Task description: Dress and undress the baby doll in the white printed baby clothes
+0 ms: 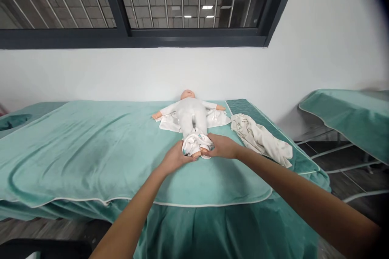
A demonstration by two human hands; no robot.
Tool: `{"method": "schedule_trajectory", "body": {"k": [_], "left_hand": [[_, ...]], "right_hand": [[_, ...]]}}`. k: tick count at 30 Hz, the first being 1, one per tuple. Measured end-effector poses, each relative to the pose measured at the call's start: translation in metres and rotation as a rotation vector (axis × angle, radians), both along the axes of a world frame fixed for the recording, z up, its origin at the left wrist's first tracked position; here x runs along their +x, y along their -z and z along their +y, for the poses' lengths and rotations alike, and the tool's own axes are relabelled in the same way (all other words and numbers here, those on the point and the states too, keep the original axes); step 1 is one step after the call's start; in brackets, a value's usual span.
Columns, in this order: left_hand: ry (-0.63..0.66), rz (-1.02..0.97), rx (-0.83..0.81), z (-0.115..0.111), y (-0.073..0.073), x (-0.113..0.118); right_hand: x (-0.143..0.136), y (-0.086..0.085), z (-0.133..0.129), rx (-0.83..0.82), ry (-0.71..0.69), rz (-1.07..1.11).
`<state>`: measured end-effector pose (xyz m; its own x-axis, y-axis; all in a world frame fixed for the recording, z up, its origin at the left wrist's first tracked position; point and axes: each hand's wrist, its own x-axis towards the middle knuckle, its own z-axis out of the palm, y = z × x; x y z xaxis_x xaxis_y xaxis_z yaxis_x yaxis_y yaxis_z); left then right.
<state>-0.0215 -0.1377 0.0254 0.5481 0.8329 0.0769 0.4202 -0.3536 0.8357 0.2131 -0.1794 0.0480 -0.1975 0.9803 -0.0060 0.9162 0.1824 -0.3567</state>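
Note:
A baby doll (191, 109) with a white cloth body lies on its back on the green bed cover (121, 149), its head toward the wall and its arms spread. Bunched around its lower legs is a white printed garment (194, 141); the doll's feet show at its near edge. My left hand (178, 157) grips the garment's left side, thumb near the feet. On the right side, my right hand (220, 146) holds the garment with its fingers closed. Another white cloth (220, 118) is spread beneath the doll's torso.
A crumpled white patterned cloth (261, 137) lies to the right of the doll. Behind the bed is a white wall with a dark-framed window (194, 38). A second green-covered bed (349, 113) stands at the far right. A dark object (45, 247) is at the lower left.

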Motion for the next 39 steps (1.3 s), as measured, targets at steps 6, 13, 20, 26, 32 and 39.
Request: {"method": "schedule_trajectory", "body": {"k": [6, 13, 20, 26, 32, 39], "left_hand": [[-0.007, 0.095, -0.001, -0.020, -0.017, -0.013], [0.289, 0.169, -0.152, -0.022, -0.063, -0.041], [0.449, 0.550, -0.011, -0.014, -0.179, -0.061], [0.121, 0.325, 0.386, 0.003, -0.290, -0.067], [-0.049, 0.270, 0.796, -0.027, -0.341, -0.063], [-0.137, 0.007, 0.907, -0.039, -0.322, -0.036]], "right_hand": [[-0.002, -0.015, -0.014, 0.018, 0.030, -0.087], [0.003, -0.063, -0.030, -0.249, -0.147, 0.175], [0.013, -0.155, -0.033, -0.358, -0.309, 0.199], [0.003, -0.256, -0.036, 0.017, -0.138, 0.090], [0.000, -0.330, -0.058, 0.412, 0.079, 0.110], [-0.024, -0.316, -0.051, 0.519, -0.124, 0.429]]}}
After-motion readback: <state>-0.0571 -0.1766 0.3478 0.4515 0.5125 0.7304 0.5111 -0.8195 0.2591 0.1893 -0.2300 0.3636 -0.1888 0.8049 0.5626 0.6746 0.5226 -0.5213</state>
